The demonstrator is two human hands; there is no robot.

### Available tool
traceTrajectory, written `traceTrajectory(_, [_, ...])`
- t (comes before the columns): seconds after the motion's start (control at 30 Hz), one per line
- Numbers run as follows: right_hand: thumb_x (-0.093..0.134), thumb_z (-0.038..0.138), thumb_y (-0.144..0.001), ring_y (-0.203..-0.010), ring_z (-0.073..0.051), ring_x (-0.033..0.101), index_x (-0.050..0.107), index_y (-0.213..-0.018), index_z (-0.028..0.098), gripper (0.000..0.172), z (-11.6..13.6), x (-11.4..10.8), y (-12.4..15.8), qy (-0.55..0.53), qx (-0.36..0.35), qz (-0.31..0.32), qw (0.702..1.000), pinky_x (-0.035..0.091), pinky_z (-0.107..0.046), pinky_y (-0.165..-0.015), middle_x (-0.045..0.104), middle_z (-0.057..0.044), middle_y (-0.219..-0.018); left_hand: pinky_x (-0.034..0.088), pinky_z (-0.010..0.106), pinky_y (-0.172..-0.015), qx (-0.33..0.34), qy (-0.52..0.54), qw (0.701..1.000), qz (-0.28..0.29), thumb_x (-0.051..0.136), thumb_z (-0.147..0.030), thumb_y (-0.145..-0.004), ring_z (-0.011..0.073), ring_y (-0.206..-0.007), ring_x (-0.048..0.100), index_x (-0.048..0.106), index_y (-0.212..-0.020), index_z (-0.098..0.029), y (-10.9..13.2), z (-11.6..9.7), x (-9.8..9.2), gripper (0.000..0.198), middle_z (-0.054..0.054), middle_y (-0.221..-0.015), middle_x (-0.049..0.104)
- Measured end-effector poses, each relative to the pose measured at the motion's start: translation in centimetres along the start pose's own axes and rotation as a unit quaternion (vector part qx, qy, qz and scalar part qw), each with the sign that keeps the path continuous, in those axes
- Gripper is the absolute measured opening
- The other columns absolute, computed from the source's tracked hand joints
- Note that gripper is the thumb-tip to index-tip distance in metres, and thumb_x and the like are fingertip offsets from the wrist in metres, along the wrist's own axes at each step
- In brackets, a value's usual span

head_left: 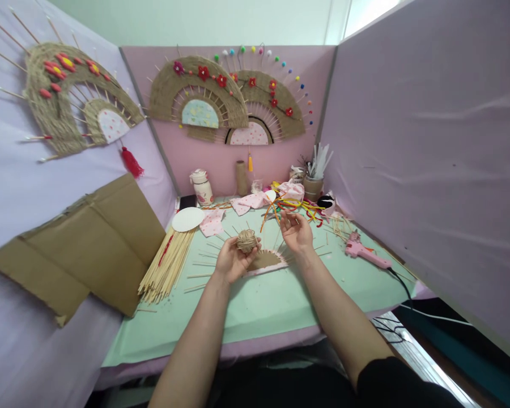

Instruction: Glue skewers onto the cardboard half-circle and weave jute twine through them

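My left hand (pixel 237 262) holds a ball of brown twine (pixel 247 241), cupped in the fingers with the palm turned up. My right hand (pixel 296 231) is raised on the other side, its fingers loosely curled and apart; I make out nothing in it. Under and between both hands lies a half-round cardboard piece (pixel 268 260) with a pink-and-white edge. Thin wooden sticks (pixel 202 276) spread out from it like fan ribs over the green tabletop (pixel 272 309). My hands partly hide the piece and some of its sticks.
A bundle of sticks (pixel 166 266) and a white oval (pixel 188 219) lie left, beside folded cardboard (pixel 85 243). On the right rests a pink glue gun (pixel 365 252) with its cord. Pipe cleaners (pixel 297 205), fabric and a bottle (pixel 202 188) line the back, below hanging twine fans (pixel 195 85).
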State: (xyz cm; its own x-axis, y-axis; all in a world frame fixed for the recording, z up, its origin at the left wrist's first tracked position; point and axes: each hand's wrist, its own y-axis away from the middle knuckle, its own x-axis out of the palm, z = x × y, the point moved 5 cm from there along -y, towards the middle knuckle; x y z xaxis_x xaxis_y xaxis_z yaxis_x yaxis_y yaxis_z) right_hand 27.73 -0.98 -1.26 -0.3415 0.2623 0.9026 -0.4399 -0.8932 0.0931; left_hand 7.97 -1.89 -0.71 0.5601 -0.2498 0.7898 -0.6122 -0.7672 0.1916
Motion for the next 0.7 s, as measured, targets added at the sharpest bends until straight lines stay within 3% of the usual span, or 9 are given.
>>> traceTrajectory(0.17, [0.057,0.016,-0.077,-0.081,-0.011,0.071,0.053,-0.066,0.02,0.013,1.1,-0.7,-0.6,-0.034,-0.015,-0.003,0.999,0.059,-0.021,-0.072,0.073,0.002,-0.076,0.057,0.027,-0.064,0.028,0.046,0.997,-0.049,0.049,-0.03,-0.083,0.0198,-0.084,0.064,0.06,-0.1,-0.012,-0.3,-0.4,-0.7,0.027,0.015,-0.096,0.065])
traceTrajectory(0.4, [0.053,0.015,-0.079,-0.08,-0.01,0.071,0.052,-0.067,0.02,0.013,2.5,-1.4,-1.0,-0.062,-0.063,-0.036,0.995,0.059,-0.02,-0.072,0.071,0.002,-0.073,0.056,0.032,-0.08,0.13,0.098,0.978,-0.132,0.054,-0.015,-0.083,0.0164,-0.088,0.063,0.06,-0.092,-0.016,-1.0,-1.3,-2.0,0.011,0.007,-0.095,0.064])
traceTrajectory(0.57, [0.048,0.014,-0.081,-0.081,-0.01,0.071,0.053,-0.068,0.02,0.015,2.7,-1.3,-0.8,-0.088,-0.055,-0.053,0.993,0.059,-0.021,-0.072,0.071,0.001,-0.074,0.054,0.025,-0.067,0.135,0.104,0.973,-0.157,0.056,-0.015,-0.087,0.0122,-0.078,0.061,0.061,-0.091,-0.018,-1.0,-1.3,-2.2,0.007,0.004,-0.09,0.063])
traceTrajectory(0.7, [0.048,0.015,-0.082,-0.079,-0.01,0.07,0.052,-0.069,0.019,0.014,2.8,-1.3,-0.7,-0.091,-0.054,-0.063,0.992,0.058,-0.02,-0.069,0.07,0.002,-0.073,0.047,0.018,-0.054,0.135,0.103,0.976,-0.137,0.059,-0.017,-0.087,0.0083,-0.068,0.059,0.06,-0.089,-0.018,-1.1,-1.4,-1.9,0.002,0.001,-0.086,0.062])
